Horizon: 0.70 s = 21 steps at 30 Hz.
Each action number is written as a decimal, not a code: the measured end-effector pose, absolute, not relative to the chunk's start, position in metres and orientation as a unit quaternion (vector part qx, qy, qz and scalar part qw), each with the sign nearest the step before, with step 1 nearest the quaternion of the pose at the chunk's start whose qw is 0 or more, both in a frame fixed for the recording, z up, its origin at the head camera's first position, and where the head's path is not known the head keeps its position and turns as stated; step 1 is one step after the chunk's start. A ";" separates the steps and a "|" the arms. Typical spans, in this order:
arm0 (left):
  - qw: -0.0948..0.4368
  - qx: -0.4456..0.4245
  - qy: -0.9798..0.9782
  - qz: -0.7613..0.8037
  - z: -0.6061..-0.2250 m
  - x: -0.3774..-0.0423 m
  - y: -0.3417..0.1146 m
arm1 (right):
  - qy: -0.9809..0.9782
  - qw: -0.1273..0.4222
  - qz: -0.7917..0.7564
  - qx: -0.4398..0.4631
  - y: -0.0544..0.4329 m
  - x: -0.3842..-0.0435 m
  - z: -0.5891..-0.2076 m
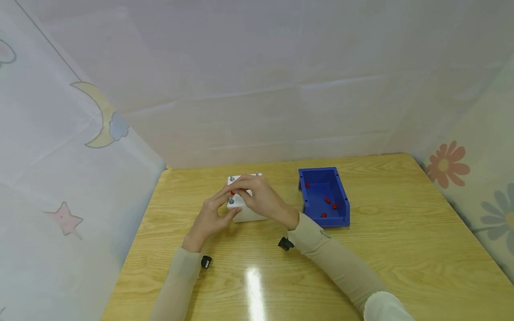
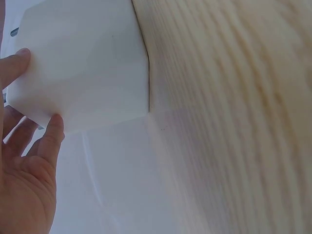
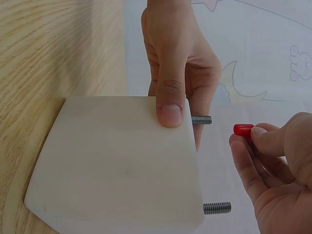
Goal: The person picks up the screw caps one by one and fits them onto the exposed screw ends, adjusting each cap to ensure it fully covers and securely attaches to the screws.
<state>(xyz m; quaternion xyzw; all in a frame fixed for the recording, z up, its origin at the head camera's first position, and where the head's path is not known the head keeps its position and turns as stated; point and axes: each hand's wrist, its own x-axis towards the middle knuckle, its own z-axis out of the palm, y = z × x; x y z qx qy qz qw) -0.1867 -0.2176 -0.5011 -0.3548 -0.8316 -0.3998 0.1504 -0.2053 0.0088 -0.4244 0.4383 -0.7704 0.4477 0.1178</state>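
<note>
A white block (image 1: 250,216) stands on the wooden table, with threaded metal studs (image 3: 217,208) sticking up from its top face. My left hand (image 1: 209,219) grips the block's left side, its thumb on the near face and its other fingers round the far side. Over the top face, my right hand (image 1: 261,196) pinches a small red cap (image 3: 243,129) between thumb and fingertip. In the right wrist view the cap is apart from the studs, nearest the one beside the left thumb. Part of the block's top is hidden under the right hand in the head view.
To the right of the block sits a blue bin (image 1: 327,221) holding several small red caps (image 1: 334,206). The wooden table (image 1: 401,223) extends to the right and toward me. A pale printed backdrop (image 1: 281,111) rises behind and at both sides.
</note>
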 end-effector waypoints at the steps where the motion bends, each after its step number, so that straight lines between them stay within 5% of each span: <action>1: 0.151 -0.354 -0.832 -0.399 -0.501 -0.186 -0.218 | -0.770 0.119 0.447 0.440 0.008 -0.205 -0.424; 21: 0.164 -0.356 -0.830 -0.398 -0.497 -0.185 -0.216 | -0.770 0.118 0.449 0.439 0.001 -0.206 -0.435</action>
